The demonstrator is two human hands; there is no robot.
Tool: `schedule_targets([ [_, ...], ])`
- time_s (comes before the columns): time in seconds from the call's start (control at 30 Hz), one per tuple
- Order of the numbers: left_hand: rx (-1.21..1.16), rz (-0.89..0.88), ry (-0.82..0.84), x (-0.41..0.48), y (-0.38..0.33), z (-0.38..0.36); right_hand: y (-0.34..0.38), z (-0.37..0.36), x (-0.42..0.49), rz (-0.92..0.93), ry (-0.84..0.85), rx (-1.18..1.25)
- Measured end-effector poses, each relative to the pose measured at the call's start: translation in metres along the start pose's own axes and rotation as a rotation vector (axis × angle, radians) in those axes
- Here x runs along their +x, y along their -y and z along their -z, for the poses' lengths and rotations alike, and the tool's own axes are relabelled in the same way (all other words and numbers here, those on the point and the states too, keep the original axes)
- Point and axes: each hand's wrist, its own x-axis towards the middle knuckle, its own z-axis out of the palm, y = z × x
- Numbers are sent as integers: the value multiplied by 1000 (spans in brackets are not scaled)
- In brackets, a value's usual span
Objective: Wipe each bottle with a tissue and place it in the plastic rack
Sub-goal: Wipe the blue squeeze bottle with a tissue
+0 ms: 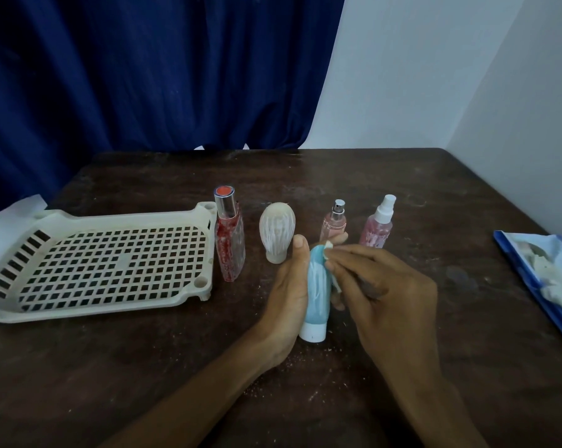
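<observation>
My left hand [289, 295] grips a light blue tube bottle [317, 295], held cap down, its white cap just above the table. My right hand [383, 286] presses a small white tissue [329, 253] against the tube's upper end. The tube is streaked with white. Behind it stand a tall red-smeared bottle [229, 240] with a silver cap, a white bulb-shaped bottle [277, 229], a small pink perfume bottle [334, 221] and a pink spray bottle [378, 226]. The cream plastic rack [205, 247] lies at the left with nothing in it.
A blue tissue packet [548, 273] lies at the table's right edge. A dark blue curtain [144, 76] hangs behind the dark wooden table [144, 367]; a white wall stands at the right. White crumbs speckle the tabletop near my hands.
</observation>
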Motion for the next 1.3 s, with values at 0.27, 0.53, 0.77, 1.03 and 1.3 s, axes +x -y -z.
schedule_targets([
  [0.27,8,-10,-9,0,-2,1,0,-2,1,71,24,-59],
  [0.53,55,1,-22,-1,-4,3,-1,-3,0,44,32,-65],
  [0.77,51,13,-55,-1,-5,2,3,-4,-1,37,31,-71],
  [1.03,95,67,-137,-3,-5,-1,1,-2,3,-14,25,-24],
  [1.3,153,28,-105,-3,-7,-1,3,1,4,-1,41,-65],
])
